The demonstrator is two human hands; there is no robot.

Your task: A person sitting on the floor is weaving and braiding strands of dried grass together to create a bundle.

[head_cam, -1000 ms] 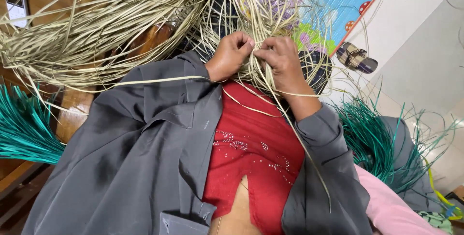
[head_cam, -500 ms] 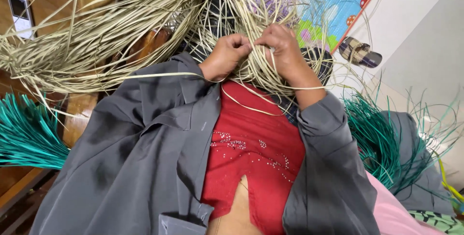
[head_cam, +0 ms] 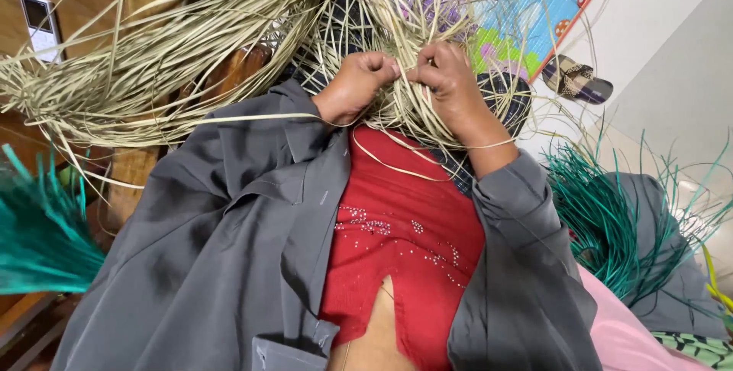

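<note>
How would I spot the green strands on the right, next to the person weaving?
Start at the pale straw-coloured strips that both hands are working. Follow the grey sleeve on the right of the picture outward to the teal-green bundle fanned over grey cloth. Its vivid colour sets it apart from the pale strips.

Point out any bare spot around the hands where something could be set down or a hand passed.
Bare white floor shows at upper right, between the colourful mat and the teal strand bundle; one sandal lies there. Around the left hand and right hand, pale straw-coloured strands crowd everything.
</note>
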